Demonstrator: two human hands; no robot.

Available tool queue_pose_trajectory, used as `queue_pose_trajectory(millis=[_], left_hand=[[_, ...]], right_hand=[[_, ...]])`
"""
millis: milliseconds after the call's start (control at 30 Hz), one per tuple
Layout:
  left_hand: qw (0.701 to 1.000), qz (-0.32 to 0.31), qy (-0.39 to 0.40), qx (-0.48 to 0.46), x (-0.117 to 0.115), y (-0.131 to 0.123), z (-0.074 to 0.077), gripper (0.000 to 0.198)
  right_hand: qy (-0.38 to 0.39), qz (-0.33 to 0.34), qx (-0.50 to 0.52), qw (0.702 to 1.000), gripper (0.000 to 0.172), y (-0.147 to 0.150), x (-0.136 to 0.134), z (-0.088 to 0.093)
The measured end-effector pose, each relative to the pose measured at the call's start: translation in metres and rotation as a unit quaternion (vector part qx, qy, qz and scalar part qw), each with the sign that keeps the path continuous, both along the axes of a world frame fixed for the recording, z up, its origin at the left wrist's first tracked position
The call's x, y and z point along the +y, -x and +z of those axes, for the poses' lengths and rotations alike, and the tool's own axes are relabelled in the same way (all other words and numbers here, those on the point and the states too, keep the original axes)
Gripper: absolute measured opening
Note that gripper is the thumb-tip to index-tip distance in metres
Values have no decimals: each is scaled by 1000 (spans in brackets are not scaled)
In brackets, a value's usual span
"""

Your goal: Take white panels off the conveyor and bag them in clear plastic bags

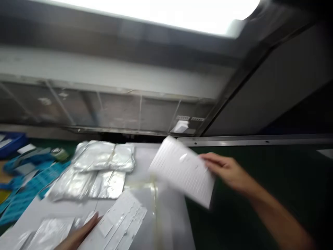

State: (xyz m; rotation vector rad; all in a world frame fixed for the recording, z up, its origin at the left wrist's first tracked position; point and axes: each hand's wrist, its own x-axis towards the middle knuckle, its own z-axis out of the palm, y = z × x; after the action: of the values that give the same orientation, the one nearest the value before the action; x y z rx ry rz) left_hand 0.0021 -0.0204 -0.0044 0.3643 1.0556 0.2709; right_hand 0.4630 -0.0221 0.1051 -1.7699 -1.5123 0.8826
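Note:
My right hand (226, 170) pinches the right edge of a white sheet with fine parallel lines (182, 166), held tilted above the work surface and blurred by motion. At the lower left, my left hand (82, 234) grips the left side of a stack of white sheets or cards (119, 222) with stepped edges and cut lines. The fingers under that stack are hidden. Beneath both lies a pale board (171, 222) with a strip of clear tape across it. Silvery plastic packets (101, 156) are piled just beyond my left hand.
More clear packets (52, 232) lie at the lower left. Blue strips (36, 184), a small greenish roll (59, 153) and a blue bin (11, 142) are at the left. A metal-framed panel stands behind, under a bright lamp (156, 10). Green tabletop (260, 194) extends right.

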Motion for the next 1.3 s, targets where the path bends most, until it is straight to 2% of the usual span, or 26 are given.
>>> queue_pose_trajectory(millis=[33,67,100,133,200,267,300,367,400,433,467,533,567,600,667,733,800,867,967,1100,1200,1300], left_hand=[[999,-12,35,-34,-8,7,3,61],[995,-31,60,-76,-14,13,6,63],[989,-57,70,-117,-18,17,7,63],[983,-84,63,-148,-20,23,8,62],[978,-128,14,-166,-23,37,7,56],[972,-156,-45,-169,-27,57,2,52],[969,-160,-66,-175,-31,68,-1,56],[966,-148,-79,-195,-39,88,-7,70],[967,-136,-75,-204,-43,97,-10,75],[967,-125,-74,-209,-47,104,-13,78],[967,-116,-79,-213,-50,109,-15,79],[962,-118,-104,-223,-51,115,-17,78],[958,-129,-128,-222,-49,116,-18,76],[953,-143,-159,-214,-47,115,-20,72],[939,-173,-234,-183,-40,110,-26,63],[921,-194,-308,-140,-35,101,-38,53],[901,-209,-372,-78,-34,89,-55,47],[873,-232,-428,-3,-37,77,-76,42],[838,-261,-475,64,-43,61,-105,34],[817,-285,-494,85,-52,49,-134,29],[796,-311,-510,98,-57,48,-148,35],[767,-342,-534,95,-51,55,-152,47]], right_hand=[[43,146,-2,988,25,50,-3,-1],[78,262,10,962,27,99,-7,-4],[89,344,20,935,29,145,-10,-10],[85,393,26,915,29,186,-13,-17],[71,436,-1,897,31,249,-18,-35],[31,398,-61,915,32,286,-25,-53],[10,349,-85,933,34,297,-30,-60],[20,215,-66,974,48,306,-42,-71],[64,151,-17,986,59,307,-49,-75],[131,110,54,984,67,307,-55,-78],[203,100,135,965,72,306,-60,-81],[297,141,272,904,68,306,-67,-84],[308,163,309,885,62,307,-69,-85],[301,170,324,881,55,308,-70,-85],[267,142,289,908,42,312,-70,-84],[239,114,194,945,29,313,-69,-82],[218,115,79,966,17,313,-71,-83],[189,124,-28,974,12,312,-77,-89],[146,150,-163,964,20,314,-89,-107],[138,173,-306,926,19,322,-105,-136],[138,169,-318,923,25,327,-111,-151],[127,195,-309,922,30,326,-111,-156]])
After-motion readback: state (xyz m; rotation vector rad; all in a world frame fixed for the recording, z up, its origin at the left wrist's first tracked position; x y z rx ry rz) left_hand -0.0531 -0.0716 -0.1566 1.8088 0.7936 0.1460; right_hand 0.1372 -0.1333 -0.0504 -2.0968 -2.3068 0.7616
